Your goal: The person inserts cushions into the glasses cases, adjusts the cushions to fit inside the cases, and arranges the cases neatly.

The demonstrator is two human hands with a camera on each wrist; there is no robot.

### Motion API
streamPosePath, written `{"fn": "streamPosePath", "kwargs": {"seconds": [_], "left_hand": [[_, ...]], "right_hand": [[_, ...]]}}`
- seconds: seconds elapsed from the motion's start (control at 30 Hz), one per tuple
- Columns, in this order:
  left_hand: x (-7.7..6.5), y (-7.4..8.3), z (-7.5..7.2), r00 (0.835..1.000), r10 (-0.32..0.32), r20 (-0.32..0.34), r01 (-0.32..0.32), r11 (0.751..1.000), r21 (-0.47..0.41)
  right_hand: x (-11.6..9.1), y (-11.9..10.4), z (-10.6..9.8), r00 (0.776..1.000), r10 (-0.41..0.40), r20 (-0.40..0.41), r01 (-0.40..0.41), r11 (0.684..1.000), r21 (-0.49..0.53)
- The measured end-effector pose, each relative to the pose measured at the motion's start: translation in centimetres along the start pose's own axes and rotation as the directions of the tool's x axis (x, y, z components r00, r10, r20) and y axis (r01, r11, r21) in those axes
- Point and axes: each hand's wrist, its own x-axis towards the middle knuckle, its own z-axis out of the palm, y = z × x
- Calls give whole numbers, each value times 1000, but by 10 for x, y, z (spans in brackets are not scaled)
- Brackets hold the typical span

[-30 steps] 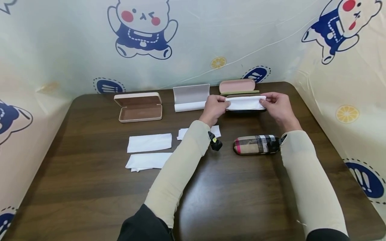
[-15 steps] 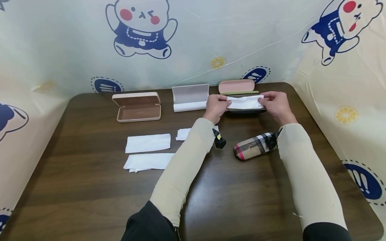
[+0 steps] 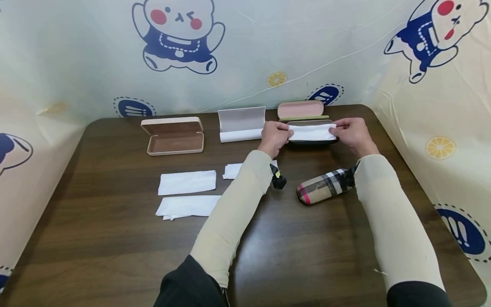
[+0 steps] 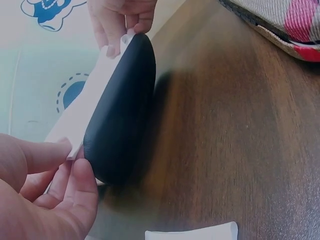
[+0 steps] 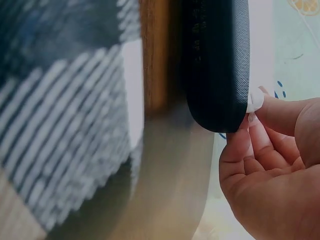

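A folded white cloth (image 3: 312, 132) stretches between both hands over the dark base of an open glasses case (image 3: 312, 142). The case's pink-lined lid (image 3: 301, 109) stands up behind it. My left hand (image 3: 274, 137) pinches the cloth's left end between thumb and fingers. At the other end my right hand (image 3: 356, 134) pinches it the same way. In the left wrist view the cloth (image 4: 82, 107) lies along the rim of the black case (image 4: 125, 110). The right wrist view shows the thumb pressing a cloth corner (image 5: 256, 100) at the case's rounded end.
A plaid glasses case (image 3: 324, 186) lies beneath the right wrist. Further left stand a grey-lined open case (image 3: 243, 120) with a white cloth in it and a brown-lined open case (image 3: 175, 143). Folded white cloths (image 3: 186, 182) lie on the table (image 3: 115, 238), one partly behind the left sleeve.
The cloth has come slightly lower and left over the case base, both hands still pinching its ends. The plaid case has swung from level to slanted, its left end nearer me.
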Motion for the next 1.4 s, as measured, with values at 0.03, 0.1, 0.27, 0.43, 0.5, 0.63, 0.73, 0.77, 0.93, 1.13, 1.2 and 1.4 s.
{"fn": "streamPosePath", "kwargs": {"seconds": [0.03,0.1,0.27,0.43,0.5,0.63,0.73,0.77,0.93,1.13,1.2,1.4], "left_hand": [[0,0,0,1000,4,3,-4,1000,9],[-1,-2,-1,1000,11,4,-11,1000,28],[-5,-8,-2,1000,15,13,-16,995,100],[-8,-13,-1,999,45,6,-45,987,152],[-9,-14,1,998,67,-9,-64,983,174],[-10,-15,3,995,99,-32,-90,973,212],[-12,-17,3,993,111,-40,-99,970,221],[-13,-17,3,993,115,-39,-104,970,218],[-15,-18,4,992,126,-24,-120,976,183],[-15,-20,4,992,124,-16,-120,980,161],[-16,-20,4,992,122,-21,-117,981,154],[-16,-20,4,991,127,-31,-122,982,145]], "right_hand": [[0,0,0,1000,0,4,0,1000,-1],[-1,1,1,1000,2,8,-2,1000,-8],[-5,6,0,1000,-7,29,8,999,-40],[-12,9,-2,998,-24,51,28,996,-82],[-15,10,-3,998,-30,55,35,995,-93],[-17,11,-1,998,-43,39,46,993,-106],[-17,15,0,999,-52,5,53,992,-111],[-17,16,1,998,-59,-9,58,992,-116],[-17,21,4,995,-75,-60,67,990,-126],[-21,18,5,995,-72,-66,65,992,-106],[-23,17,5,995,-74,-66,67,993,-93],[-30,21,1,992,-100,-82,98,995,-32]]}}
